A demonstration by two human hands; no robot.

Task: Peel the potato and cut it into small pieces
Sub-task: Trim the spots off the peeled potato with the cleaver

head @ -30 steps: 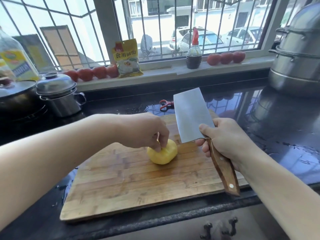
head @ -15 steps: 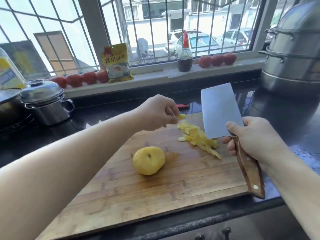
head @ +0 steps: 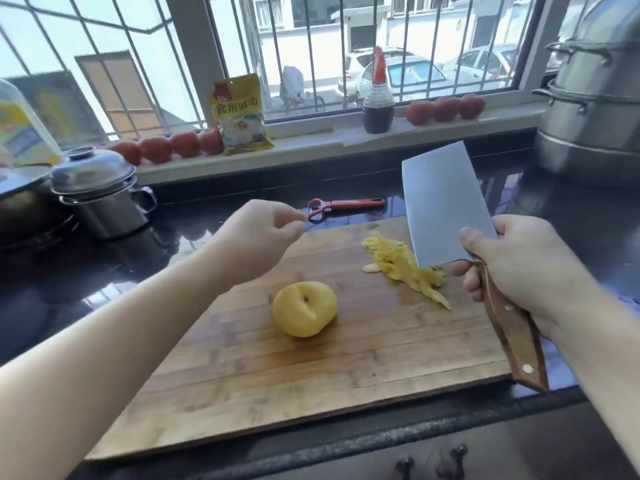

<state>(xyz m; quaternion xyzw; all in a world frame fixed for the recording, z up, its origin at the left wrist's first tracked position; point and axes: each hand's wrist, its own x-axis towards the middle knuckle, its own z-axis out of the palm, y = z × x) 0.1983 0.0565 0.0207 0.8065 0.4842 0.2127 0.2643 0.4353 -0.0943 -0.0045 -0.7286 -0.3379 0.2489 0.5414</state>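
I see right hand (head: 519, 268) gripping cleaver (head: 446, 206) frame right; left hand (head: 263, 237) curled, holding nothing, above peeled potato (head: 304, 308) mid-board (head: 311, 375).

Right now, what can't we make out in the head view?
- Left hand: fingers curled toward the palm; whether they pinch anything is hidden.
- Potato peels: right part behind the cleaver blade.
- Potato: underside against the cutting board, unseen.
- Steel steamer: cut by the right edge.
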